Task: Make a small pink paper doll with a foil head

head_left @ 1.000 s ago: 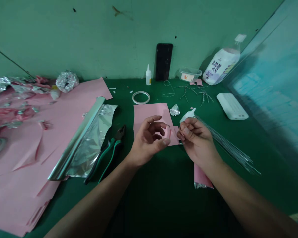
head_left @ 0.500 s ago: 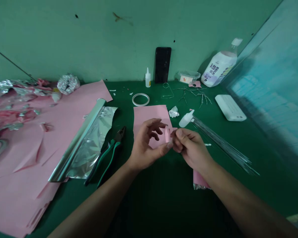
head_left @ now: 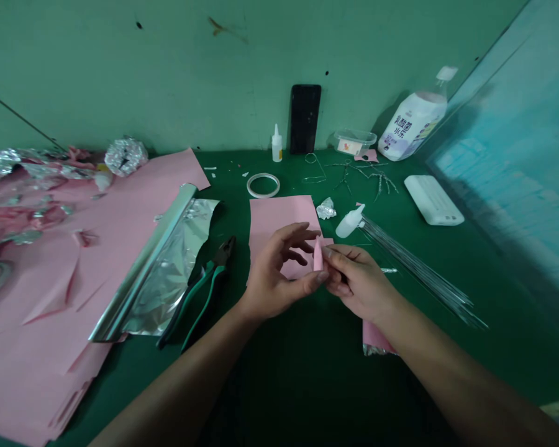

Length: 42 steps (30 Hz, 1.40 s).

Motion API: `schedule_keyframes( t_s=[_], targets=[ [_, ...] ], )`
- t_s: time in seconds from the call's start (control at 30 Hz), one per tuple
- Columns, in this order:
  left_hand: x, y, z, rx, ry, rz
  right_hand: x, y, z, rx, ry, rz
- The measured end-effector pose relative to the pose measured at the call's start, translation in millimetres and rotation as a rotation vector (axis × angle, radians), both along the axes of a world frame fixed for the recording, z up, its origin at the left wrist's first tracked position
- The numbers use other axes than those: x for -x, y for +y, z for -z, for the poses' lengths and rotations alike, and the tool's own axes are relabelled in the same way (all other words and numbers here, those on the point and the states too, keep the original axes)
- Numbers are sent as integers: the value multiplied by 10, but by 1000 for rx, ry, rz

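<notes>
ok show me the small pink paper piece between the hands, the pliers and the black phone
small pink paper piece (head_left: 318, 257): head view, middle of its visible side
pliers (head_left: 203, 279): head view, upper part of the left-hand green handle
black phone (head_left: 305, 119): head view, middle of its dark face

Two hands (head_left: 279, 270) (head_left: 361, 276), one small pink piece (head_left: 318, 256). On the tabletop (head_left: 298, 379): one pair of pliers (head_left: 222, 257), one foil roll (head_left: 144, 264), two small white bottles (head_left: 277, 149) (head_left: 349, 223), two rings (head_left: 263, 195) (head_left: 4, 270), one large bottle (head_left: 413, 126), one phone (head_left: 305, 119), one clear tub (head_left: 354, 144), one white block (head_left: 433, 200). The bundled wires (head_left: 419, 270) are too fine to count.
</notes>
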<state>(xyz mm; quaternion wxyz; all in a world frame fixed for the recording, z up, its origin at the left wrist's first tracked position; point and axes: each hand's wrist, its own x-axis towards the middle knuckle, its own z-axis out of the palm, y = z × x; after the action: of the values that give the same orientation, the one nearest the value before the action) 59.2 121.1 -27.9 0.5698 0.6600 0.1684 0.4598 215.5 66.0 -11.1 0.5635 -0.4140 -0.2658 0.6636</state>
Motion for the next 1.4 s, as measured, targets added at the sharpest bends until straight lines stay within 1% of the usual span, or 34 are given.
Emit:
schedule_keyframes(
  t_s=[0.2, 0.37, 0.53, 0.73, 0.8, 0.93, 1.03, 1.17, 1.4],
  targets=[
    [5, -3, 14, -8, -21, 27, 1, 5, -5, -1, 10, -6],
    [18, -6, -19, -31, 1, 7, 9, 6, 6, 6, -8, -14],
    [15, -2, -40, -21, 9, -1, 10, 4, -13, -26, -53, 3],
    [34, 0, -24, -56, 51, -6, -23, -3, 8, -48, -103, 15],
    [37, 4, -17, -61, 59, -10, -27, -6, 16, -49, -106, 43],
    [32, 16, -2, -68, 58, -20, -45, -20, 19, -134, -161, 119],
    [30, 23, 5, -74, 56, -14, -68, -29, 22, -180, -200, 100],
    [31, 23, 9, -67, 57, -13, -70, -23, 25, -148, -199, 78],
    [22, 31, 12, -52, 43, -4, -68, -1, 17, -66, -98, 48]
  ],
)
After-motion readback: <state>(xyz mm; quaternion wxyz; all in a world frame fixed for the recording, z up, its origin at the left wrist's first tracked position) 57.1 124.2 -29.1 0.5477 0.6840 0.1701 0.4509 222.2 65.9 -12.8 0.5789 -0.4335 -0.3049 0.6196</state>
